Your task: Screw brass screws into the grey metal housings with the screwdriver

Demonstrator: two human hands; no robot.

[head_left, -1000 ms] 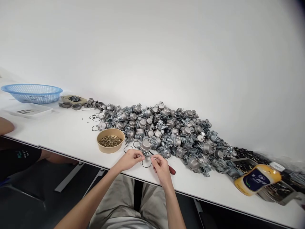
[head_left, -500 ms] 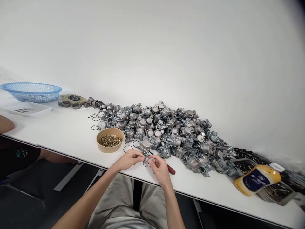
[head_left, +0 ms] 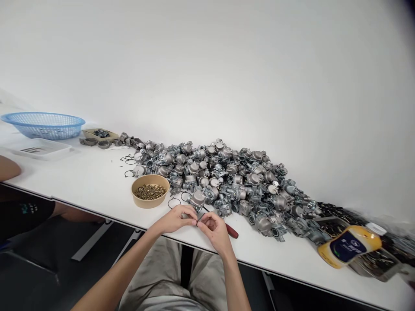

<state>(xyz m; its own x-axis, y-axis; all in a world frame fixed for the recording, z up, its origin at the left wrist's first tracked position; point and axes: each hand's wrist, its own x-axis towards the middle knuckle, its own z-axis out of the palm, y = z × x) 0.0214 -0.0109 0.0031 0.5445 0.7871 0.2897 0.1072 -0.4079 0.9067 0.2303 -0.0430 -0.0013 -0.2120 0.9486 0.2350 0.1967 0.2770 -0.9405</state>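
My left hand (head_left: pixel 178 218) and my right hand (head_left: pixel 214 230) meet near the table's front edge, fingertips pinched together. Between them is a thin black rubber ring (head_left: pixel 197 223), mostly hidden by the fingers. Just beyond the fingertips sits a carburetor (head_left: pixel 197 198) with its rounded bowl facing up. A screwdriver (head_left: pixel 232 231) with a red handle lies beside my right hand, its shaft partly covered. Two more thin black rings (head_left: pixel 174 202) rest on the table past my left hand.
A paper bowl (head_left: pixel 150 202) of small brass-coloured screws stands to the left. A large heap of carburetors (head_left: pixel 227 172) spreads behind the hands. A yellow bottle (head_left: pixel 350 246) lies at right. Far left are a blue basket (head_left: pixel 43 125), a white tray (head_left: pixel 43 149) and another person's arm (head_left: pixel 9 168).
My hands have drawn closer together, fingertips now touching or nearly so. The black ring, showing as a loop before, is now mostly covered by the fingers.
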